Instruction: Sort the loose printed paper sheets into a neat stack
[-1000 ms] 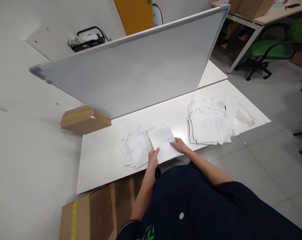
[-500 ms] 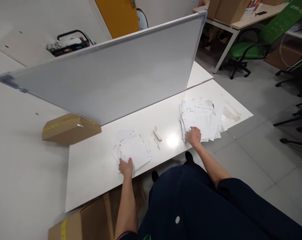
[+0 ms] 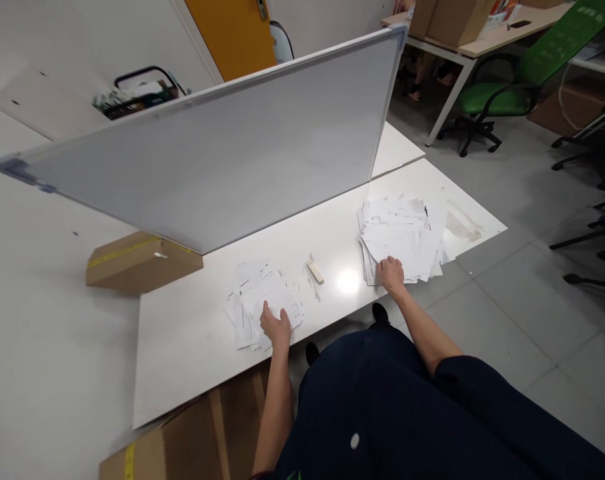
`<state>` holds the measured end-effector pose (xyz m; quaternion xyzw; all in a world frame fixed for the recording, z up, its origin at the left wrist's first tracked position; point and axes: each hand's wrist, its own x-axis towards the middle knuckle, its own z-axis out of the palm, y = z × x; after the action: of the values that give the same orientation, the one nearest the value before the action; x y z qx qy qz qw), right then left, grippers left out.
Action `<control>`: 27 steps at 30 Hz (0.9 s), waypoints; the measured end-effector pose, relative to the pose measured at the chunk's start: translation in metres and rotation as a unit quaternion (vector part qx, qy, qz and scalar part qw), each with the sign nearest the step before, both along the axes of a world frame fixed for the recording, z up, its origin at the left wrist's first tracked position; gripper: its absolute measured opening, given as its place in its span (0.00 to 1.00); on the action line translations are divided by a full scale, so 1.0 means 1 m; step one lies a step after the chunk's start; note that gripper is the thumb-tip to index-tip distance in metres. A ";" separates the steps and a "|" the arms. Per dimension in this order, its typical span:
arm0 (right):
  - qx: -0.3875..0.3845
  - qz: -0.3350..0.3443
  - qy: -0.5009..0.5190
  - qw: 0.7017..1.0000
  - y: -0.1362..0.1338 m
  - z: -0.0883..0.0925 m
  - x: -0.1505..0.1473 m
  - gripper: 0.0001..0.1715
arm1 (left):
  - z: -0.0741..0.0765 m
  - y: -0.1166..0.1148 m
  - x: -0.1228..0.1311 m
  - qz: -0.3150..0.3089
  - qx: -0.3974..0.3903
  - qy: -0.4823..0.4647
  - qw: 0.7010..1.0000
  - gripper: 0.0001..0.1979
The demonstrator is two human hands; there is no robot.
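Observation:
My left hand (image 3: 276, 325) is over the smaller, spread-out pile of white papers (image 3: 252, 293) on the left. Its thumb and fingers are apart, with nothing seen between them. At the near edge of the larger, untidy paper pile (image 3: 397, 220) on the right, my right hand (image 3: 391, 273) has its fingers bent together on the edge of a top sheet of paper (image 3: 382, 243). The underside of that grip is hidden. Between the two piles lies a small cream-coloured oblong object (image 3: 315, 272), whose kind I cannot make out.
A large whiteboard (image 3: 262, 140) leans along the back of the white table (image 3: 182, 360). A cardboard box (image 3: 142, 260) is by the left wall, another box (image 3: 182, 440) below the table. A green office chair (image 3: 502, 100) stands at the upper right.
My left hand has moved right across the left pile, baring the papers at its left corner. My right hand has shifted slightly and its fingers have drawn in on the sheet's edge.

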<state>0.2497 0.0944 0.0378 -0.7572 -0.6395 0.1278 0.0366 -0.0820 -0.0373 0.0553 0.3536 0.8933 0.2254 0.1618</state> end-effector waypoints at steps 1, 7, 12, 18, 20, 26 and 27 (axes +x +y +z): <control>-0.017 0.006 -0.003 1.000 0.001 0.002 0.001 0.14 | 0.001 0.001 0.002 -0.011 0.009 -0.001 1.000 0.30; -0.066 -0.044 0.032 0.996 0.010 0.014 0.001 0.14 | 0.005 0.008 0.013 -0.058 0.047 -0.022 0.997 0.29; -0.080 -0.122 0.090 0.985 0.009 0.022 0.002 0.15 | 0.009 0.009 0.023 -0.076 0.046 -0.048 0.995 0.29; -0.039 -0.047 0.107 0.992 0.003 0.042 -0.005 0.17 | 0.011 0.010 0.037 -0.091 0.071 -0.108 0.987 0.28; -0.013 0.006 0.156 0.988 -0.004 0.058 -0.014 0.17 | 0.011 0.014 0.043 -0.087 0.081 -0.197 0.973 0.27; -0.045 0.147 0.412 0.898 -0.037 0.115 -0.052 0.16 | 0.023 0.027 0.062 -0.072 0.034 -0.539 0.839 0.29; -0.068 0.159 0.451 0.876 -0.042 0.119 -0.057 0.16 | 0.027 0.028 0.064 -0.077 0.036 -0.568 0.819 0.28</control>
<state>0.1927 0.0525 0.1572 -0.5060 -0.6552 0.5027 0.2489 -0.0182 -0.0093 0.0820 0.2365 0.6042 0.4045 0.6445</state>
